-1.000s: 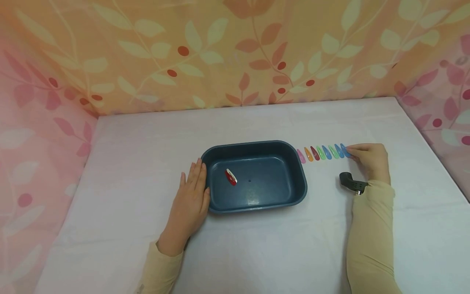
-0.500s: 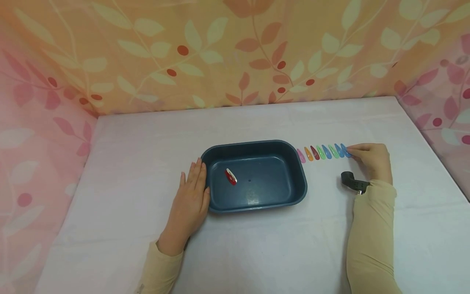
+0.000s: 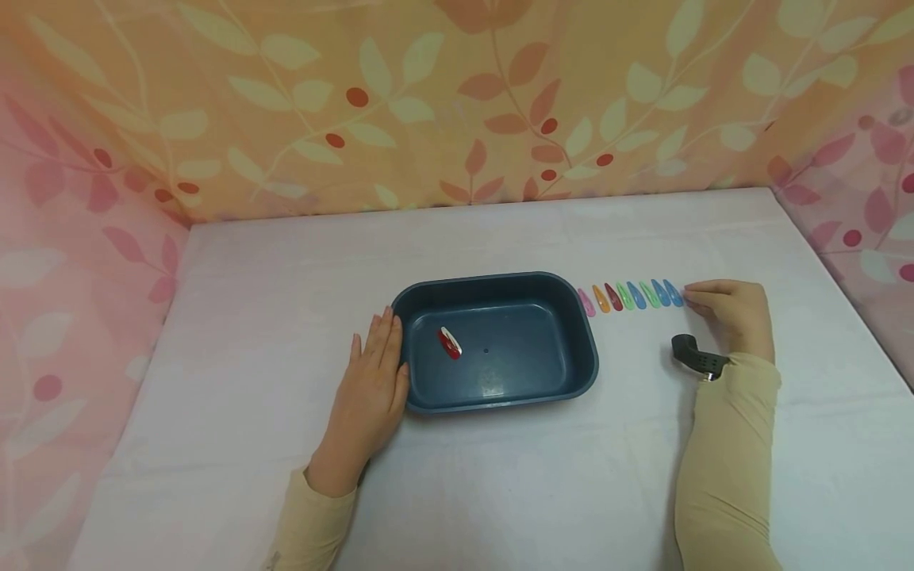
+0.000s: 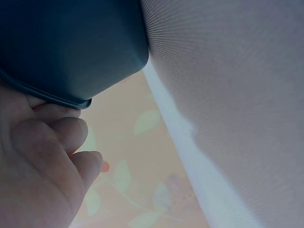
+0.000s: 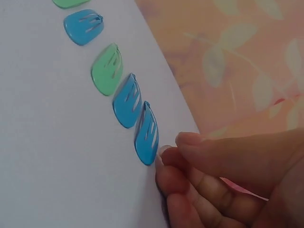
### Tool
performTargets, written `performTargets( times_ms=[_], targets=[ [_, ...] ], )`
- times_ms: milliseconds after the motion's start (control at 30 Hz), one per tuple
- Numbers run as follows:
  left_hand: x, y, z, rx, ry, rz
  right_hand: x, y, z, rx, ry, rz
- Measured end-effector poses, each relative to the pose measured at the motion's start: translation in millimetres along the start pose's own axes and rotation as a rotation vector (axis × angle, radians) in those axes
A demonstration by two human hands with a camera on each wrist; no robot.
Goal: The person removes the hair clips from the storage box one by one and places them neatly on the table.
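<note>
My left hand (image 3: 367,388) rests with straight fingers along the left rim of a dark blue plastic basin (image 3: 500,403). In the left wrist view its fingers (image 4: 71,133) touch the basin's lip. A red and white pair of snap hair clips (image 3: 449,343) lies inside the basin. To the right, several snap hair clips form a row: pink (image 3: 586,302), orange, dark red, green and blue. My right hand (image 3: 735,313) is just beside the last blue hair clip (image 5: 147,135), with nothing between its thumb and fingers. Whether a fingertip still touches that clip's edge is hard to tell.
A white cloth covers the table (image 3: 250,333). Flowered curtains (image 3: 428,103) stand behind it and at both sides. A black wrist camera (image 3: 696,357) sticks out from the right sleeve over the table.
My right hand has let go of the last blue hair clip at the row's right end and moved slightly right. The left hand and the basin have stayed put.
</note>
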State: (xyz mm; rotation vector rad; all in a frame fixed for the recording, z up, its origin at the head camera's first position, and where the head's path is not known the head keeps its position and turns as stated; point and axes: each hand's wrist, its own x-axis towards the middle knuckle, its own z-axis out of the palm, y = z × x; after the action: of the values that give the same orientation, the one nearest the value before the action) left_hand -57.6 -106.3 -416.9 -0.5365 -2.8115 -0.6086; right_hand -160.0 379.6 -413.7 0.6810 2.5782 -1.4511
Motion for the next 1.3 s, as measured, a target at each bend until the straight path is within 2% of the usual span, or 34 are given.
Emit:
performTargets(
  times_ms=[400,500,633,800,967,1300],
  targets=[
    [-1.0,0.6,-1.0,0.000,-0.006,-0.008,-3.6,-4,-3,0.346,-0.063,0.024],
    [-1.5,0.4,-0.5,0.001,-0.007,-0.011,-4.1,-8,-2,0.345,-0.084,0.008],
    [-2.2,0.0,0.2,0.002,0.000,-0.010,-6.3,-16,2,0.288,-0.129,-0.041],
    [-2.3,-0.3,1.7,-0.002,0.013,-0.004,-10.5,-28,11,0.347,-0.211,-0.131],
    [-3.0,1.2,2.6,-0.009,0.014,-0.007,-16.4,-42,22,0.208,-0.215,-0.204],
    [0.9,3.5,3.2,-0.009,0.029,0.005,-31.0,-73,43,0.133,-0.219,-0.373]
  ],
)
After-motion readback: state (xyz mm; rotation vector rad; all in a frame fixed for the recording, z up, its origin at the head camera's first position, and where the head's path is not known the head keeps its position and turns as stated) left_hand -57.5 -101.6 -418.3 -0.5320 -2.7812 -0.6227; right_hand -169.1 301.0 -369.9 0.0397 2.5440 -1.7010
